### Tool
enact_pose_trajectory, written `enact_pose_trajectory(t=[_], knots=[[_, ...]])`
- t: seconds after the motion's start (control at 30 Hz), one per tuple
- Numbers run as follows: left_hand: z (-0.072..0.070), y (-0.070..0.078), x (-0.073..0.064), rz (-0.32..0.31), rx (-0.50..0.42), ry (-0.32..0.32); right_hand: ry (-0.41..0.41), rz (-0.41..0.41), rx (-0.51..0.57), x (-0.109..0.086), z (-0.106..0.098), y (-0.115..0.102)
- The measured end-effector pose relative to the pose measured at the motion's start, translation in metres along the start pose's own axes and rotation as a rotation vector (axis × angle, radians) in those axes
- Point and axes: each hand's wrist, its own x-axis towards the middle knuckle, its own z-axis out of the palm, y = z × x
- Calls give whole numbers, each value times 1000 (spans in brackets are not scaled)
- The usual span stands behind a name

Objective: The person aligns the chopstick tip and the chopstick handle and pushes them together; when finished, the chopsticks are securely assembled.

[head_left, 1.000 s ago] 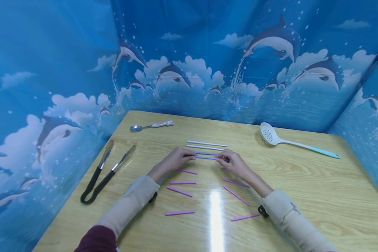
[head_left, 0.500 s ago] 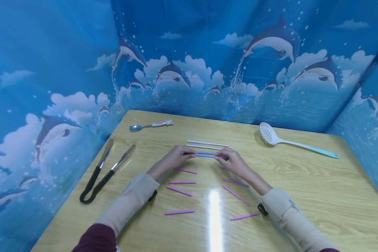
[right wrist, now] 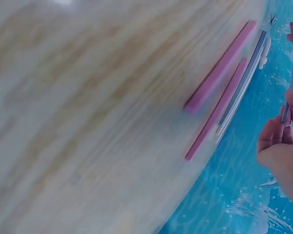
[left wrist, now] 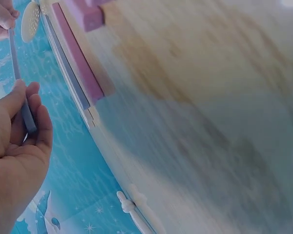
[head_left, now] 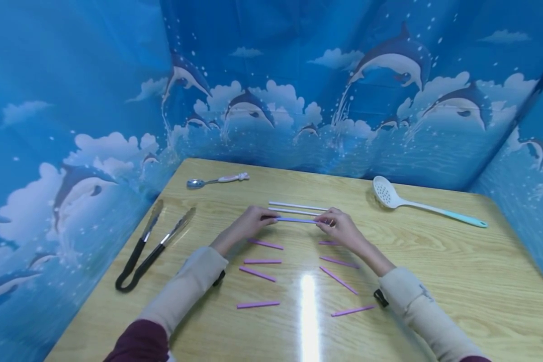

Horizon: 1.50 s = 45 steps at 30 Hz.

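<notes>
A slim blue stick (head_left: 297, 220) is held level between both hands, one at each end. My left hand (head_left: 253, 221) pinches its left end between thumb and fingers, and my right hand (head_left: 341, 226) pinches the right end. The left wrist view shows the held stick (left wrist: 15, 58) raised off the tabletop. A second blue stick (left wrist: 71, 70) lies on the table beside a pink stick (left wrist: 78, 53); in the head view the held one covers it. Just behind are two white sticks (head_left: 298, 205), lying side by side.
Several short pink sticks lie in two loose columns, including a left one (head_left: 262, 262) and a right one (head_left: 338, 280). Black-handled tongs (head_left: 147, 251) lie at left, a spoon (head_left: 217, 181) at back left, a skimmer (head_left: 427, 205) at back right. A dolphin-print curtain (head_left: 280, 100) borders the table.
The held blue stick has shifted away from me, and it now overlaps the second blue stick in the head view. Both hands moved slightly back with it; the right hand also went slightly right.
</notes>
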Motion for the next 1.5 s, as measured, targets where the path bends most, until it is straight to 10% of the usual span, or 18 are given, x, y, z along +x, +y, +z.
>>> enact_pose_trajectory(t=[1.5], knots=[[9,-18,13,-65,147,-85,-137,44,-110,7,10,25]])
